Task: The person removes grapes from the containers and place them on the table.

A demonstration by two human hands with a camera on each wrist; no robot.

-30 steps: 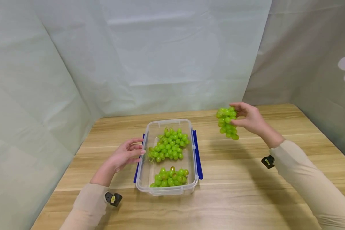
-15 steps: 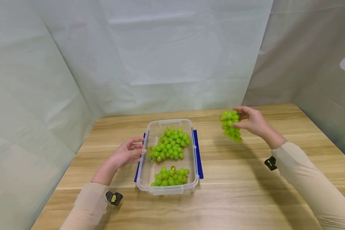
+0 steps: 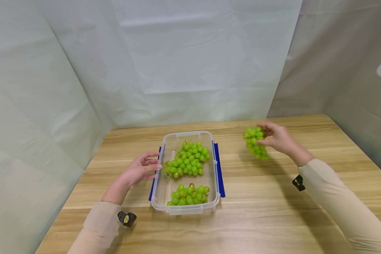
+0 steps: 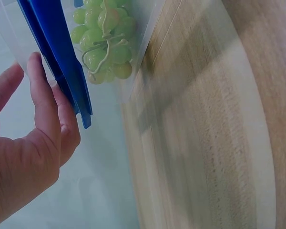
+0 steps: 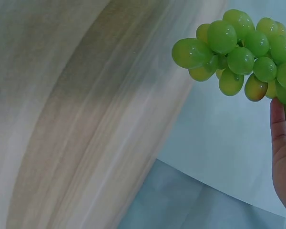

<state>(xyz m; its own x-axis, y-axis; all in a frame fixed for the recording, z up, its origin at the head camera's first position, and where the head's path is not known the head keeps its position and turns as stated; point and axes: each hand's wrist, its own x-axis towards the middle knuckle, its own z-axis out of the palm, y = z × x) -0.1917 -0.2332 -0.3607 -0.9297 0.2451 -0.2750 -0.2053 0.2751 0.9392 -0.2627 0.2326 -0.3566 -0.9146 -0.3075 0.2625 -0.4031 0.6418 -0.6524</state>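
Note:
My right hand (image 3: 279, 140) holds a bunch of green grapes (image 3: 255, 141) between thumb and fingers, off to the right of the box. The bunch hangs just above the table, and its shadow falls close by. In the right wrist view, grapes (image 5: 238, 59) fill the upper right, with part of the hand (image 5: 285, 157) below. A clear plastic box (image 3: 190, 210) contains a larger bunch (image 3: 190, 158) and a smaller bunch (image 3: 190, 195) nearer the front. Relaxed fingers of my left hand (image 3: 139, 170) touch the box's left side, by a blue flap (image 4: 62, 62) in the left wrist view.
The wooden table (image 3: 257, 225) carries the box near its middle. Another blue flap (image 3: 219, 173) hangs outward along the box's right side. Pale cloth (image 3: 190, 63) stands behind the table and at both sides. Dark wrist devices (image 3: 127, 219) sit at the cuffs.
My right hand has lowered the held bunch toward the table and shifted it slightly right. The left hand and the box have stayed in place.

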